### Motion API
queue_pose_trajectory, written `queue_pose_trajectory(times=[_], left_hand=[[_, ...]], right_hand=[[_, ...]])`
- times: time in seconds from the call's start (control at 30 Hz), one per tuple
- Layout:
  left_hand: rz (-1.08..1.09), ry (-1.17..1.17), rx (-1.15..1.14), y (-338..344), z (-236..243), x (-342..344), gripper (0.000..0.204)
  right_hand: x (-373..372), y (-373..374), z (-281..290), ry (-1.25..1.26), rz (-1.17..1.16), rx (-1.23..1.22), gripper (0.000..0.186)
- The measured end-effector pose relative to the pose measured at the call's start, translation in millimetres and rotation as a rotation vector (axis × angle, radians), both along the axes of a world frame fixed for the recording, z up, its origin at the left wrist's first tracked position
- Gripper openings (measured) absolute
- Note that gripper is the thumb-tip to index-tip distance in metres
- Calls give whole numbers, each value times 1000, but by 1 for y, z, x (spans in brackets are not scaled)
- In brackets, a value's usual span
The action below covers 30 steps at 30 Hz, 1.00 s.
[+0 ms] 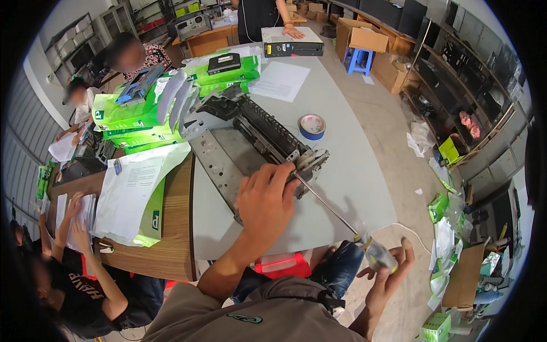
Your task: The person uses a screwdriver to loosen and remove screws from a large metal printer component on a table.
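A stripped printer chassis (219, 162), a grey metal frame with a black roller assembly (259, 128), lies aslant on the table in front of me. My left hand (265, 199) is closed at its near right end, fingers curled on the frame beside the gears. My right hand (390, 273) grips the clear, yellowish handle of a long screwdriver (326, 202). Its shaft slopes up to the left, and the tip meets the chassis end right by my left fingertips. What the tip touches is hidden.
Blue tape roll (312, 126) sits right of the chassis. Green paper packs (134, 111) are stacked left, with loose sheets (128, 182) nearer me. A desktop computer case (293, 45) stands at the far end under another person's hand. People work at left. Shelves (456, 85) line the right.
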<state>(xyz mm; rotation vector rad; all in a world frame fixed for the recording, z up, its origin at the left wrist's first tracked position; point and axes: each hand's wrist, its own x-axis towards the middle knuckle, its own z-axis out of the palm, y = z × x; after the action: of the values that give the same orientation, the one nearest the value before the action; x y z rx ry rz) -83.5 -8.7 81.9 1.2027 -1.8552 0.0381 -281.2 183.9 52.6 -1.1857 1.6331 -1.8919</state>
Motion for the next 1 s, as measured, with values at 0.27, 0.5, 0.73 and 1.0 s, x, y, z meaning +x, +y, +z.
queue_pose_trajectory(times=[0.27, 0.5, 0.73, 1.0], left_hand=[[-5, 55, -17, 1, 6, -7, 30], [-11, 39, 27, 4, 8, -13, 29], [-15, 3, 58, 10, 8, -14, 29], [21, -18, 9, 9, 6, -14, 25]], right_hand=[[2, -2, 4, 20, -23, 34, 72], [-8, -5, 6, -191, 131, -93, 59], [-1, -4, 10, -198, 105, -186, 47], [-14, 8, 28, -301, 124, 241, 45]])
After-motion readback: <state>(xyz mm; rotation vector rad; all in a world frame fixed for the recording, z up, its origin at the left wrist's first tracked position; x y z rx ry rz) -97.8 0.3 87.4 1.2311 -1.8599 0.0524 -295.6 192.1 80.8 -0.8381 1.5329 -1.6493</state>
